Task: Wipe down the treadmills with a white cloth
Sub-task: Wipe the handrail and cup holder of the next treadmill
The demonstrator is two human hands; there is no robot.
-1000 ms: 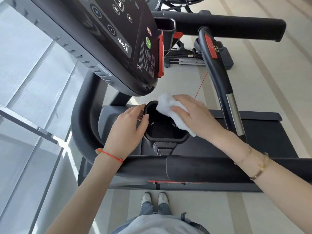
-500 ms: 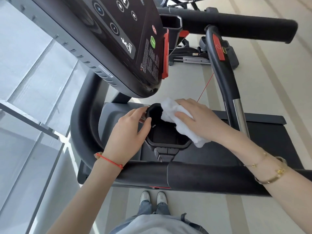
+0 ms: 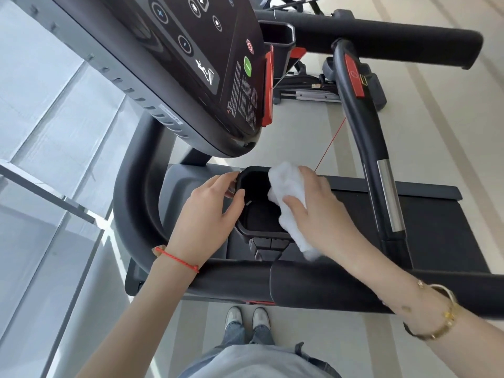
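A: How far along is she?

B: Mid-wipe, it seems. The right hand [image 3: 313, 208] presses the white cloth [image 3: 286, 203] on the cup holder [image 3: 259, 214] rim, fingers curled round it. The left hand [image 3: 210, 214] pinches the opposite rim, steadying it.

A: And what's left?

B: Likely the console [image 3: 207, 64], the handrails [image 3: 362, 124], and the other treadmills.

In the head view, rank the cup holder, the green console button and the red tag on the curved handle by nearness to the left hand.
1. Cup holder: the left hand holds its near-left rim.
2. Green console button: up on the console, above the hand.
3. Red tag: on the curved handle, far to the upper right.
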